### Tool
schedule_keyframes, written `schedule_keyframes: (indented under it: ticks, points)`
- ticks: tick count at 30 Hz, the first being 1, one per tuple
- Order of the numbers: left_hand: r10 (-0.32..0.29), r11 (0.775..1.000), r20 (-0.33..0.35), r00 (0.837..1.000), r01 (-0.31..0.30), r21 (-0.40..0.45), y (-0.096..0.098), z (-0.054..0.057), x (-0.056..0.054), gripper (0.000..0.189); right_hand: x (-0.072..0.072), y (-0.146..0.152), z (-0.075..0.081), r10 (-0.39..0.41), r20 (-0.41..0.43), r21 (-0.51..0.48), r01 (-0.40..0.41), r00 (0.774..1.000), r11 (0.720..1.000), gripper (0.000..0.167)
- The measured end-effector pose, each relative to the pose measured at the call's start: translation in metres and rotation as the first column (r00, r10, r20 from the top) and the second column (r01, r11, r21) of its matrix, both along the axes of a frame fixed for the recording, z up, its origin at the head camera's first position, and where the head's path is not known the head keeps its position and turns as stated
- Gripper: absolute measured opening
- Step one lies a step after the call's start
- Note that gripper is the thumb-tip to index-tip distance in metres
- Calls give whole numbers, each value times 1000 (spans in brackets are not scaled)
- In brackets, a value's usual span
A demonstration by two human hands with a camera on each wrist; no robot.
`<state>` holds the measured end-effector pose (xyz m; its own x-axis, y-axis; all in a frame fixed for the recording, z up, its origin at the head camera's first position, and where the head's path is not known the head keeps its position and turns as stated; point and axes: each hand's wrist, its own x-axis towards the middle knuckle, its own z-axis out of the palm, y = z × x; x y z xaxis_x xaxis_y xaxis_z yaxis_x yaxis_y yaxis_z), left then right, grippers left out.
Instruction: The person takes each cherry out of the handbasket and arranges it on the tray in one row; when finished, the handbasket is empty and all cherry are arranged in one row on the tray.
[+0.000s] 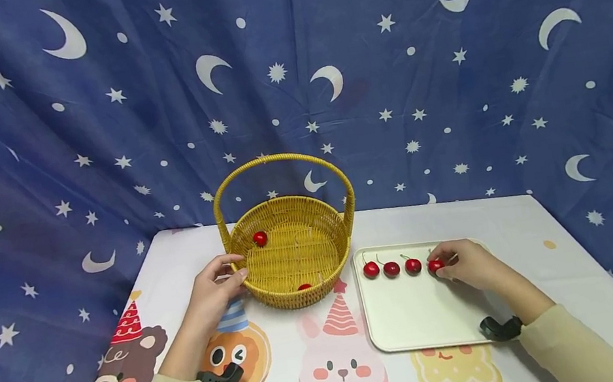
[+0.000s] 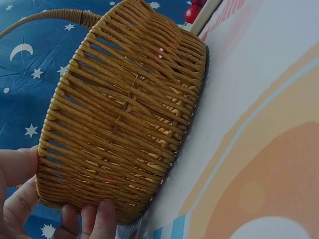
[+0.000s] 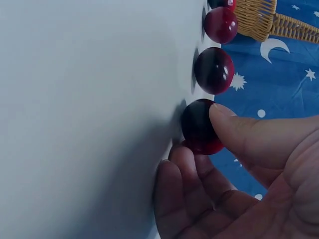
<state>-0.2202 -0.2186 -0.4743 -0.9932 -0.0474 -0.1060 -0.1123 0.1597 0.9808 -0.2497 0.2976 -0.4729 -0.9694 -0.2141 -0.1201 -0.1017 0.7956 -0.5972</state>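
Observation:
My left hand (image 1: 216, 297) grips the left rim of a yellow wicker basket (image 1: 299, 298) with a tall arched handle. In the left wrist view its thumb and fingers curl about the basket's edge (image 2: 119, 109). Inside lies a red cherry (image 1: 260, 239) near the back left; a second cherry (image 1: 304, 287) shows partly above the front rim. Over the tray's upper right, my right hand (image 1: 471, 267) pinches a dark red cherry (image 3: 202, 127) between thumb and fingers, low against the tray. Three stemmed cherries, one of them the leftmost cherry (image 1: 371, 270), sit in a row beside it.
The cream rectangular tray (image 1: 415, 320) stands to the right of the basket. Under both lies a white tablecloth (image 1: 287, 379) printed with cartoon animals. A blue curtain (image 1: 367, 122) with moons and stars hangs behind the table.

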Motion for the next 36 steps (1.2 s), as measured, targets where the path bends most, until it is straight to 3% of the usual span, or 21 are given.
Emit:
schedule_keyframes:
  ticks: [10,13,20,25,29,36]
  points:
    - [0,1000,3,1000,0,-13,4,3,0,47,1,3,2,-17,15,-13,17,1000,1000,34]
    - [5,1000,4,1000,-5,-16,3,2,-1,46,3,5,10,-15,12,-16,15,1000,1000,39]
    - [6,1000,-9,1000,-6,-13,2,1,-1,46,12,-7,42,15,-105,-15,-16,994,1000,40]
    - [2,1000,-10,1000,-2,-10,2,1,-1,46,19,-39,63,63,-152,-101,-79,986,992,38]
    - [-3,1000,-6,1000,3,-9,1,-1,-2,47,22,-77,75,140,-144,-187,-166,980,968,39]
    - [2,1000,-5,1000,-2,-13,2,0,-1,46,8,-150,88,267,-120,-285,-291,956,913,42]
